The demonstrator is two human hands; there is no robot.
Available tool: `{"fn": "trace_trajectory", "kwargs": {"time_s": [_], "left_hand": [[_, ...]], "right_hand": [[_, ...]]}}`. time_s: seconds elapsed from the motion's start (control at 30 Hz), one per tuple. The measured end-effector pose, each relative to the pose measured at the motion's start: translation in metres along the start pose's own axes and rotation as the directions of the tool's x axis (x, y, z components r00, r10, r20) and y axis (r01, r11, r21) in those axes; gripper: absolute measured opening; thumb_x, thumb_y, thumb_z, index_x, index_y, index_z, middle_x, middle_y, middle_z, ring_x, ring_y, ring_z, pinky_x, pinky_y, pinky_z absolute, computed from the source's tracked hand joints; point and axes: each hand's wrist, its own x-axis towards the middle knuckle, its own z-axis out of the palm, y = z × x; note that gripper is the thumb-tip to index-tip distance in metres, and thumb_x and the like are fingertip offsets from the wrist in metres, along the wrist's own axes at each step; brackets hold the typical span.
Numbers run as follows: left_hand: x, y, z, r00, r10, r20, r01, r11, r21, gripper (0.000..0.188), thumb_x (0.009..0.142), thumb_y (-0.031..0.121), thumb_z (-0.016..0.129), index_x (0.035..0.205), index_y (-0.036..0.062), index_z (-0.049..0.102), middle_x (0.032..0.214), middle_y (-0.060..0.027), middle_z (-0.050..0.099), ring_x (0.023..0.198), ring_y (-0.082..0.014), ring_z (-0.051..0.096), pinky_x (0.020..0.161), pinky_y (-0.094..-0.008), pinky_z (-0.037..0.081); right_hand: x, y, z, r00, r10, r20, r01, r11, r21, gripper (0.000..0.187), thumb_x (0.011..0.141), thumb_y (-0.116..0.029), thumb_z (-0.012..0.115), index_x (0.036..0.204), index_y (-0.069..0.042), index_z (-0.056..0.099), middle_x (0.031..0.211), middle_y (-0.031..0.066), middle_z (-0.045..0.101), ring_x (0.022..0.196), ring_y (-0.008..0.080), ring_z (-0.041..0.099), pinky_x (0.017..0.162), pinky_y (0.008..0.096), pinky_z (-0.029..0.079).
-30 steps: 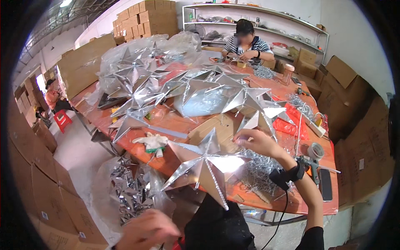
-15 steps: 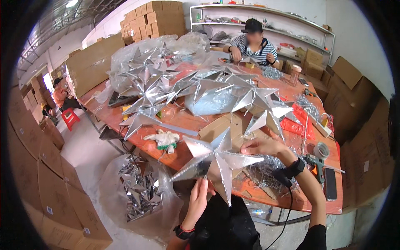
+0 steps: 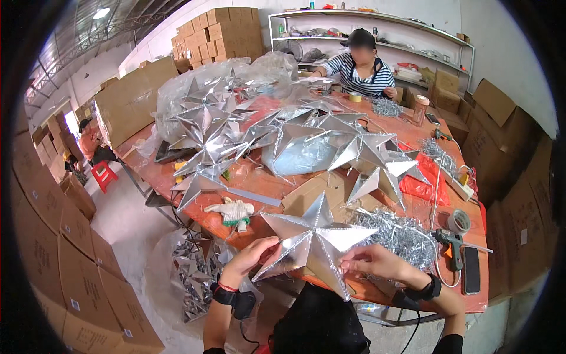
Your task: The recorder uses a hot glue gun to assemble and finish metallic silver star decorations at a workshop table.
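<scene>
A large silver foil star (image 3: 313, 237) with raised ridges and beaded tinsel edging is held up over the table's near edge. My left hand (image 3: 252, 257) grips it at the left, between the upper left and lower left points. The fingers of my right hand (image 3: 377, 263) are pinched at its lower right edge, beside the downward point. Just right of the star lies a tangled heap of silver tinsel (image 3: 404, 237). Similar silver stars (image 3: 368, 162) are piled across the middle of the table.
On the orange table (image 3: 247, 197) are a white glove (image 3: 231, 212), a glue gun (image 3: 453, 249), a tape roll (image 3: 458, 222) and a phone (image 3: 471, 270). A plastic bag of silver pieces (image 3: 199, 277) stands below left. A co-worker (image 3: 365, 68) sits opposite. Cartons (image 3: 56, 253) line the left.
My left hand has moved from under the star up to its left side. My right hand has come down from the upper right to the lower right edge. The co-worker's arm now reaches sideways.
</scene>
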Motion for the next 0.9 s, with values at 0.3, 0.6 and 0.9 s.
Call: {"fn": "trace_trajectory", "kwargs": {"time_s": [0.3, 0.6, 0.9], "left_hand": [[0.030, -0.003, -0.022, 0.997, 0.022, 0.075, -0.005, 0.974, -0.225, 0.060, 0.095, 0.051, 0.029, 0.118, 0.0003, 0.050, 0.110, -0.0072, 0.057, 0.100, -0.0123, 0.053, 0.089, -0.0246, 0.040], [0.009, -0.017, -0.035, 0.994, 0.090, -0.069, -0.103, 0.969, -0.226, 0.082, 0.090, 0.064, 0.017, 0.122, -0.0034, 0.049, 0.117, -0.0130, 0.056, 0.107, -0.0183, 0.053, 0.093, -0.0297, 0.039], [-0.060, -0.004, -0.023, 0.791, 0.494, -0.360, -0.211, 0.773, 0.599, 0.055, 0.096, 0.046, 0.025, 0.116, 0.0024, 0.052, 0.115, -0.0117, 0.057, 0.099, -0.0192, 0.057, 0.076, -0.0277, 0.047]], "right_hand": [[0.006, 0.005, 0.010, 0.989, -0.144, -0.045, 0.142, 0.989, -0.047, 0.022, 0.087, -0.021, 0.060, 0.100, -0.003, 0.061, 0.090, 0.0067, 0.065, 0.080, 0.0147, 0.060, 0.074, 0.0270, 0.047], [0.001, -0.012, 0.026, 0.965, -0.260, -0.016, 0.250, 0.940, -0.231, 0.027, 0.088, -0.019, 0.058, 0.104, 0.002, 0.057, 0.095, 0.0159, 0.063, 0.083, 0.0274, 0.062, 0.074, 0.0329, 0.049], [-0.069, -0.040, -0.038, 0.894, -0.302, -0.331, 0.143, 0.892, -0.428, 0.021, 0.085, -0.002, 0.054, 0.105, 0.000, 0.057, 0.093, 0.0156, 0.059, 0.081, 0.0298, 0.061, 0.070, 0.0360, 0.049]]}}
